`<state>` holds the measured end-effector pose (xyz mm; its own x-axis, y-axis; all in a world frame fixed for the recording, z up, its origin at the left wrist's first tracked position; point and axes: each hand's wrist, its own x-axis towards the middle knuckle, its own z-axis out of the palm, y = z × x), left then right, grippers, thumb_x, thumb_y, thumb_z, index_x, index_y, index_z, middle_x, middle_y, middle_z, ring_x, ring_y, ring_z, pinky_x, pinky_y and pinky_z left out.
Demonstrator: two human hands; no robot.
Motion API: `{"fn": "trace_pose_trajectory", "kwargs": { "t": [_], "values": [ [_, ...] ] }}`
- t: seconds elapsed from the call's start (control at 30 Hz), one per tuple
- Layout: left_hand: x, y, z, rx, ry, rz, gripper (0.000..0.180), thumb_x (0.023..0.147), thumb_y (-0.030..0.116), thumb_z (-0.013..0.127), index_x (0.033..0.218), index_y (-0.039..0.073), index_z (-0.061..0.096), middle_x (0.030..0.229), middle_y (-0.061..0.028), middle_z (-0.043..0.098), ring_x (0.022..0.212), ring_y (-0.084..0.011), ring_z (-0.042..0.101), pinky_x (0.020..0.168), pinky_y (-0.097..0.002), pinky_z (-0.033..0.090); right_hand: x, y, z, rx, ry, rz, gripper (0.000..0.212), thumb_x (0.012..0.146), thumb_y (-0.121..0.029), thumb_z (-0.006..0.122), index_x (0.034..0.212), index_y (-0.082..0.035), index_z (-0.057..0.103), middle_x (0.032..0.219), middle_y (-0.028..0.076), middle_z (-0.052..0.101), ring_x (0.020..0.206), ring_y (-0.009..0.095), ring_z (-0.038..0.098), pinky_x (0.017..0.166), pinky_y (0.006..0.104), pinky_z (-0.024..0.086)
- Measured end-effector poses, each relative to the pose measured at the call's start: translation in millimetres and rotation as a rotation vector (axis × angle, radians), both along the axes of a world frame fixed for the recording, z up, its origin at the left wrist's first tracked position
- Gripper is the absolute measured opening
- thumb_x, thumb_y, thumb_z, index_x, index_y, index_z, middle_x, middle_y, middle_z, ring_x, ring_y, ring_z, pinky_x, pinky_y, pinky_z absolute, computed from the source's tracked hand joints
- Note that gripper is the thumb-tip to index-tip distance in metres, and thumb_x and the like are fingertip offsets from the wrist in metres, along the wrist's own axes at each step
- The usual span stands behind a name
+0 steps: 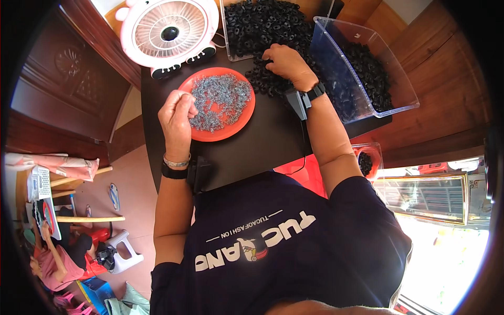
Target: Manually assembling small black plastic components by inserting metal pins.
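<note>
A worker in a dark printed T-shirt (299, 220) is at a smooth, dark table (270, 144), seen here from inside the room. With the round red plate (226, 135) as the clock's centre and the table's far side at twelve, the left hand (177, 111) is at nine o'clock by the rim, thumb and fingers pressed together; I cannot tell whether they pinch anything. Small silvery metal pieces (223, 94) lie scattered on the plate. At two o'clock the right hand (287, 64) is over a loose heap of small black pieces (268, 81) on the tabletop, fingers bent; I cannot tell whether it grips one. More black pieces fill a clear tray (226, 39) at one o'clock and partly fill a clear rectangular bin (333, 73) between two and three. A pink-and-white, animal-shaped fan (170, 32) stands at eleven. Towards half past seven, well apart, is a person in a pink top (63, 265).
</note>
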<state>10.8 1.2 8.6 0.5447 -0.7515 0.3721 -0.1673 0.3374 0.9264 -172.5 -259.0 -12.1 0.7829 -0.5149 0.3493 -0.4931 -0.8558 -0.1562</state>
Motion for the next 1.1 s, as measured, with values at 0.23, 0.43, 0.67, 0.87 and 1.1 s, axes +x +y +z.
{"fn": "trace_pose_trajectory", "kwargs": {
  "t": [0.23,0.43,0.67,0.87,1.1],
  "values": [
    [2,1,-6,0.05,-0.054,-0.04,0.02,0.094,0.015,0.049,0.08,0.002,0.056,0.067,-0.0001,0.051,0.062,-0.0066,0.046,0.059,-0.021,0.037,5,7,7,-0.074,0.139,-0.115,0.019,0.073,-0.014,0.061,0.089,-0.007,0.067,0.09,0.016,0.066,0.088,0.035,0.062,0.079,0.043,0.05],
    [1,1,-6,0.036,-0.038,-0.026,0.018,0.091,0.011,0.052,0.079,-0.002,0.057,0.063,-0.0005,0.05,0.059,-0.0067,0.045,0.055,-0.0218,0.037,7,10,15,0.097,0.044,-0.109,0.019,0.073,-0.013,0.062,0.087,-0.002,0.064,0.083,0.019,0.065,0.085,0.034,0.063,0.077,0.0409,0.051],
    [-3,1,-5,0.073,-0.033,-0.035,0.018,0.09,0.011,0.052,0.078,-0.002,0.057,0.062,-0.0006,0.051,0.058,-0.0063,0.046,0.054,-0.0219,0.037,23,36,26,1.013,-0.447,0.394,0.025,0.084,0.001,0.062,0.109,-0.003,0.062,0.094,-0.002,0.062,0.087,0.006,0.057,0.081,0.0216,0.047],
    [-6,-2,-12,0.09,-0.069,-0.079,0.02,0.092,0.016,0.053,0.082,-0.001,0.059,0.064,-0.0008,0.052,0.058,-0.0068,0.048,0.054,-0.0228,0.039,33,81,42,1.205,-0.445,0.595,0.027,0.088,-0.006,0.063,0.114,-0.005,0.062,0.097,-0.002,0.062,0.091,0.005,0.056,0.084,0.022,0.046],
    [-7,-2,-10,0.189,-0.075,-0.219,0.02,0.094,0.019,0.05,0.081,0.003,0.052,0.064,0.0012,0.048,0.059,-0.0067,0.046,0.055,-0.0232,0.039,44,106,42,0.871,-0.258,0.684,0.024,0.088,0.001,0.057,0.11,-0.003,0.065,0.102,0.005,0.064,0.097,0.014,0.058,0.088,0.0278,0.046]
  ]
}}
